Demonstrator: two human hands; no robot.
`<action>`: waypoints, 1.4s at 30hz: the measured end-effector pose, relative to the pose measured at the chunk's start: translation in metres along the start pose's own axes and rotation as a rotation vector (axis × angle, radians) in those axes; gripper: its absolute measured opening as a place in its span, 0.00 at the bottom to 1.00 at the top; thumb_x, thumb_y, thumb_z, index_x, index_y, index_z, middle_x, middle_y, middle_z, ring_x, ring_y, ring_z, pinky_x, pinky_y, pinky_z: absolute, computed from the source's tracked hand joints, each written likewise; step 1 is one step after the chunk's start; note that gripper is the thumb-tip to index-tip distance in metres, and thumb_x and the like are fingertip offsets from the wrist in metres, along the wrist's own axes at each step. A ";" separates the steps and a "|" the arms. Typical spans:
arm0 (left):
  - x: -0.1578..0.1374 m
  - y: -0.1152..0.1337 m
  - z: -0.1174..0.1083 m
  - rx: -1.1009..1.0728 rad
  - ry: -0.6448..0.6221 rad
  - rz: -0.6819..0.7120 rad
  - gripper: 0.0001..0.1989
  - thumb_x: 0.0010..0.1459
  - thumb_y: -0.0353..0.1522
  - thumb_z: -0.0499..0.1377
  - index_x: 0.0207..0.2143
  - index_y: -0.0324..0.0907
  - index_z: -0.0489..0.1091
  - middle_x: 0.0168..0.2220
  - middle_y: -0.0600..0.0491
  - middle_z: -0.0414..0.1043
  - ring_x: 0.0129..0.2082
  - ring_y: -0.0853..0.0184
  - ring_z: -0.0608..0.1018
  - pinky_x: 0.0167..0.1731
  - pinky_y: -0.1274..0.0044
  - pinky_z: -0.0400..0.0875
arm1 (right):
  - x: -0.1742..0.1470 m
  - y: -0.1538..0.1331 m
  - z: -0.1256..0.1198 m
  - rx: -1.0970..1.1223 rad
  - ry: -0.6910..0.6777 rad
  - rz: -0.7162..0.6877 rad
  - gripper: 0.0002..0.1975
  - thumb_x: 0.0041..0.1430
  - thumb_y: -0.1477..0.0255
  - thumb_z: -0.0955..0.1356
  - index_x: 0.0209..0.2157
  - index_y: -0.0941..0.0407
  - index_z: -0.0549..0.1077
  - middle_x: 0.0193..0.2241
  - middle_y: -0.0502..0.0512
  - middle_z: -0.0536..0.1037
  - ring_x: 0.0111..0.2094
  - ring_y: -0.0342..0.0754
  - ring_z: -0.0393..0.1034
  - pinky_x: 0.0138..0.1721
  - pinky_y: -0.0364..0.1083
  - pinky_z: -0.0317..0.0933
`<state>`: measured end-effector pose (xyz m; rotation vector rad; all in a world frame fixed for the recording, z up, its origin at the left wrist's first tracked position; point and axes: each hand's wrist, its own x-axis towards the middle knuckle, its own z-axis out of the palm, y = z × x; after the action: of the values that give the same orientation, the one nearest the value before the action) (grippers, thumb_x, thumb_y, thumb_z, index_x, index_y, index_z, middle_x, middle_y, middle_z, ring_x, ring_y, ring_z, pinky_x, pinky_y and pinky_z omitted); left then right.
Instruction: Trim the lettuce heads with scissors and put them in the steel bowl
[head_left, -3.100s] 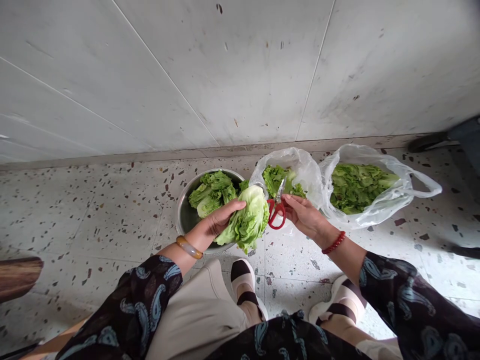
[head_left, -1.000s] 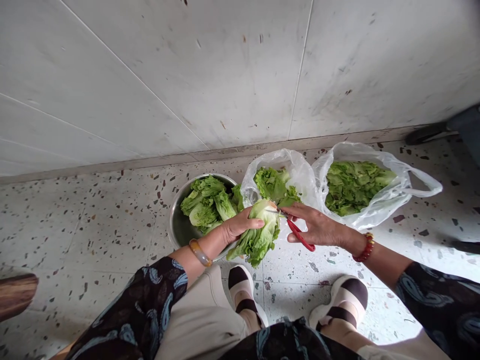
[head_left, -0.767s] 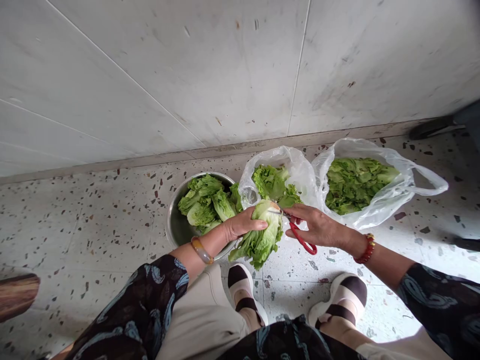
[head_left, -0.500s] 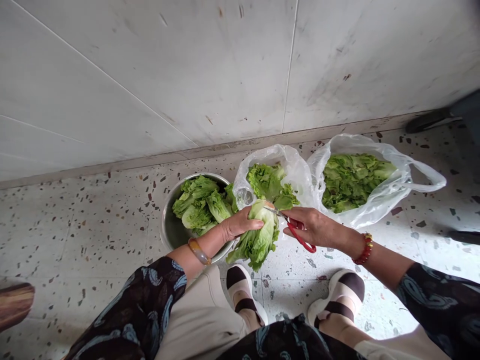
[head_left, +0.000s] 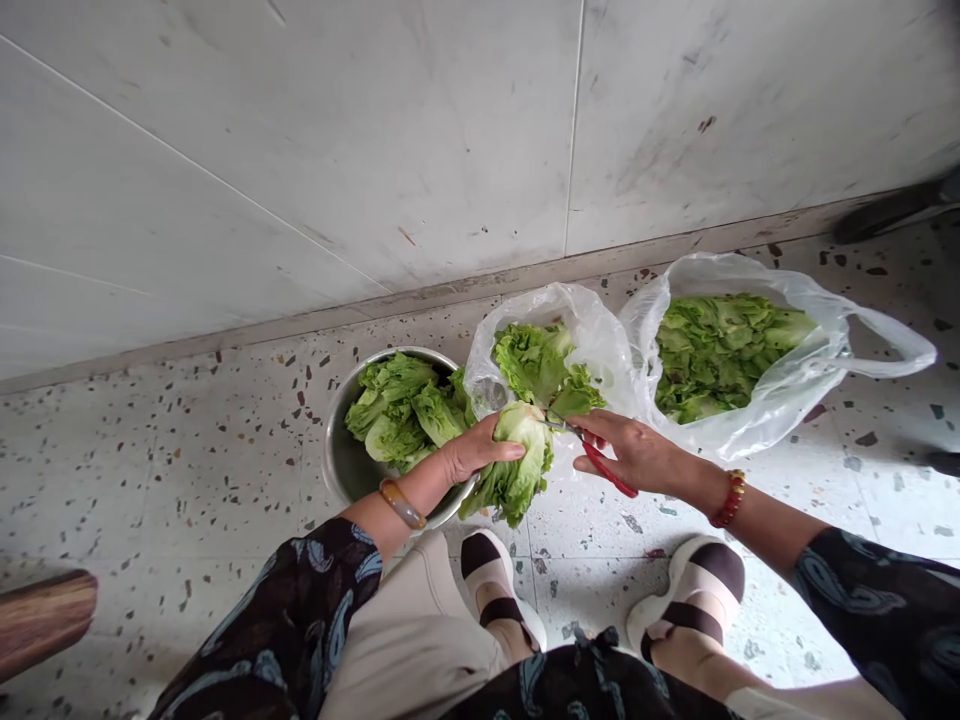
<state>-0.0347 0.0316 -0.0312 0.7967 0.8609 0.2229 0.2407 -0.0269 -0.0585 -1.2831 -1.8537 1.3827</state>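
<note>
My left hand (head_left: 486, 450) grips a head of green lettuce (head_left: 517, 475), its pale stem end up and its leaves hanging down. Red-handled scissors (head_left: 606, 468) are in my right hand (head_left: 637, 453), with their blades at the stem end of the lettuce. The blades look slightly parted. Just left of my left hand, a round metal basin (head_left: 341, 470) holds several lettuce heads (head_left: 405, 405). Beyond my hands stands a clear plastic bag (head_left: 600, 330) with lettuce (head_left: 534, 358) in it.
A second plastic bag (head_left: 806, 400), full of loose lettuce leaves (head_left: 727, 350), lies to the right. A pale wall (head_left: 450, 150) rises behind the speckled floor (head_left: 225, 450). My shoes (head_left: 491, 575) are close below the lettuce. A wooden piece (head_left: 45, 620) shows at lower left.
The scissor blades have shifted slightly off the stem end and look more parted. My left hand keeps hold of the lettuce. The whole view has shifted a little.
</note>
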 end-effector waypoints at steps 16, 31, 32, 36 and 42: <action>0.009 -0.011 -0.004 -0.011 -0.275 -0.121 0.41 0.41 0.52 0.74 0.54 0.37 0.77 0.43 0.41 0.83 0.39 0.52 0.83 0.40 0.68 0.77 | 0.006 -0.005 -0.012 0.059 -0.234 -0.117 0.28 0.66 0.51 0.71 0.61 0.53 0.76 0.37 0.56 0.79 0.34 0.47 0.71 0.39 0.47 0.67; 0.020 -0.003 -0.009 0.073 -0.182 -0.041 0.35 0.45 0.50 0.73 0.49 0.36 0.77 0.42 0.43 0.82 0.46 0.52 0.82 0.43 0.70 0.76 | 0.005 -0.001 -0.008 -0.086 -0.081 -0.050 0.27 0.69 0.51 0.69 0.57 0.58 0.77 0.37 0.58 0.81 0.35 0.48 0.75 0.38 0.46 0.70; 0.019 -0.002 -0.009 0.095 -0.170 -0.031 0.35 0.46 0.50 0.73 0.50 0.37 0.77 0.43 0.44 0.81 0.47 0.52 0.81 0.44 0.70 0.75 | 0.004 -0.001 -0.008 -0.107 -0.077 -0.064 0.28 0.68 0.53 0.71 0.59 0.57 0.75 0.41 0.60 0.82 0.38 0.50 0.77 0.41 0.47 0.72; 0.019 -0.002 -0.007 0.252 -0.077 0.031 0.32 0.47 0.46 0.72 0.50 0.38 0.74 0.44 0.47 0.79 0.45 0.56 0.80 0.47 0.70 0.74 | 0.004 -0.005 -0.003 -0.221 -0.048 -0.087 0.31 0.64 0.54 0.74 0.62 0.55 0.73 0.50 0.65 0.81 0.48 0.57 0.79 0.49 0.54 0.75; 0.020 -0.008 -0.001 0.462 0.066 0.129 0.27 0.47 0.42 0.70 0.47 0.40 0.72 0.41 0.49 0.77 0.42 0.58 0.78 0.46 0.68 0.73 | 0.004 -0.009 0.011 -0.295 -0.072 0.010 0.29 0.67 0.54 0.71 0.63 0.56 0.72 0.46 0.64 0.82 0.42 0.54 0.80 0.45 0.52 0.74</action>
<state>-0.0233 0.0360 -0.0489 1.2839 0.9378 0.1651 0.2267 -0.0289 -0.0545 -1.3987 -2.1655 1.2067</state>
